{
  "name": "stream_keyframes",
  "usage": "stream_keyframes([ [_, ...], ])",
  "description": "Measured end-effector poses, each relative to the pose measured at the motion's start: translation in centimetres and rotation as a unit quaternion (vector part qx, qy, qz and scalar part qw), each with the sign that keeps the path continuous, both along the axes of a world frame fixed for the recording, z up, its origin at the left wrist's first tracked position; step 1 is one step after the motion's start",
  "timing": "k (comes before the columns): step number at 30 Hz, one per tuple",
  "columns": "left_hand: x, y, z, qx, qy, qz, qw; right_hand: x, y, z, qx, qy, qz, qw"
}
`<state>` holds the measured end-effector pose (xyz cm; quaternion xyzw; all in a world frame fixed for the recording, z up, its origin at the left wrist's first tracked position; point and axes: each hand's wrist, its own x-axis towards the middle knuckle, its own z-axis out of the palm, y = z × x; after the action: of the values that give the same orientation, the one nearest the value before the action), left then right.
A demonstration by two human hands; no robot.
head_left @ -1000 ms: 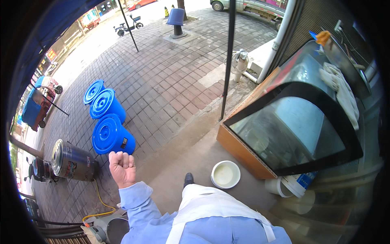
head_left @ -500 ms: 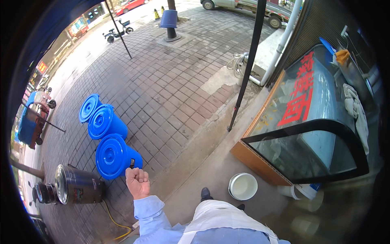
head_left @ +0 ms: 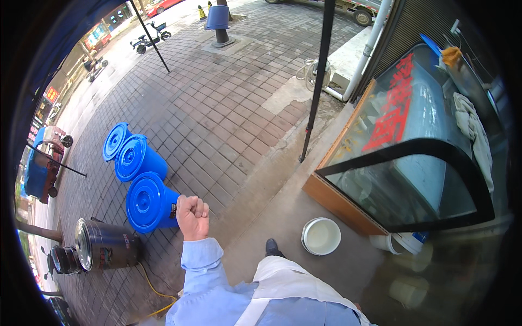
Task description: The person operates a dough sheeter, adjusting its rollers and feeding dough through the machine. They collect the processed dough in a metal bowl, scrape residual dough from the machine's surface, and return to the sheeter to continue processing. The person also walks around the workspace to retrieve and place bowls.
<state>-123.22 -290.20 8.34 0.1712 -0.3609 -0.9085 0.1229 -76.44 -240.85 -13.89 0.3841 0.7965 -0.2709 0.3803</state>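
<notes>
My left hand [head_left: 193, 217] is closed in a fist, held up in front of me at the end of a blue sleeve. Nothing sticks out of the curled fingers. In the picture it sits beside the nearest of three blue lidded buckets [head_left: 145, 202]; a small black label [head_left: 174, 210] on that bucket's side shows just left of the knuckles. I cannot tell how far apart hand and bucket really are. A second blue bucket [head_left: 142, 157] and a third [head_left: 116, 142] stand behind it in a row. My right hand is out of sight.
On the floor ahead right stands a white bucket [head_left: 321, 237], with a glass display case [head_left: 402, 190] beyond it. A black pole [head_left: 315, 98] rises ahead. Left are a metal drum [head_left: 106, 245] and a yellow hose [head_left: 157, 296]. A scooter [head_left: 151, 39] is parked far off.
My left fist has moved right and up in the picture, away from the nearest blue bucket's label. The whole view has shifted slightly, and a rider appears on the road at far left.
</notes>
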Motion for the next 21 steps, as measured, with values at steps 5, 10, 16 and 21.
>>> stream_keyframes([
  [5,3.0,7.6,1.0,-0.038,0.001,-0.084,0.996,1.1,1.0,3.6,-0.092,0.103,-0.118,0.983],
  [10,11.4,20.2,1.1,-0.067,-0.019,-0.235,0.97,10.8,4.9,-3.1,0.058,0.184,0.222,0.956],
  [16,28.5,41.1,1.8,-0.022,-0.049,-0.588,0.807,20.2,7.5,-5.9,0.023,0.172,-0.117,0.978],
  [21,42.5,53.7,4.5,-0.05,-0.061,-0.809,0.583,24.4,7.9,1.7,0.002,0.183,-0.189,0.965],
])
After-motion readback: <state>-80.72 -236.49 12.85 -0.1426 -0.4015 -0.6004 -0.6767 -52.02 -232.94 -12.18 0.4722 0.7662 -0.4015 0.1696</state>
